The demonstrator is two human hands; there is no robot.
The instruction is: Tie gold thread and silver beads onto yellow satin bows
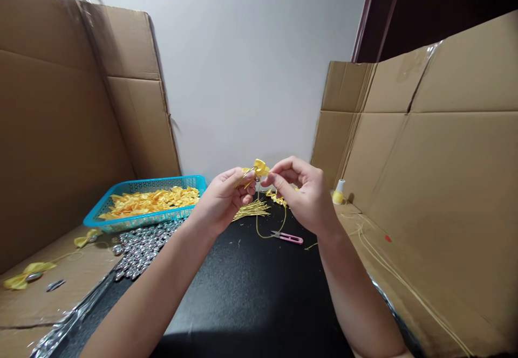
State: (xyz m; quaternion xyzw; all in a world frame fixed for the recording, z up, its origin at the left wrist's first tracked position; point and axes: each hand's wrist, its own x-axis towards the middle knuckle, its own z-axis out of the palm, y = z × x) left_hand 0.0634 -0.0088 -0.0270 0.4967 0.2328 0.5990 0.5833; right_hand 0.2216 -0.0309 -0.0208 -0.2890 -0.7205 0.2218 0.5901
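Observation:
My left hand [223, 200] pinches a small yellow ribbon bow [259, 168] held up above the black table [243, 293]. My right hand [302, 192] is closed beside it, its fingertips pinched at the bow's right side, perhaps on a thin yellow cord that hangs down to the table. Below the hands lie a bundle of thin yellow cut cords [251, 209] and pink thread snips [288, 236].
A blue basket [137, 221] of yellow ribbon pieces stands at the left, a heap of small silver pieces [141, 245] in front of it. Finished yellow bows [28, 274] lie on cardboard at the left. Cardboard walls flank both sides. A yellow thread spool [338, 192] stands at the right.

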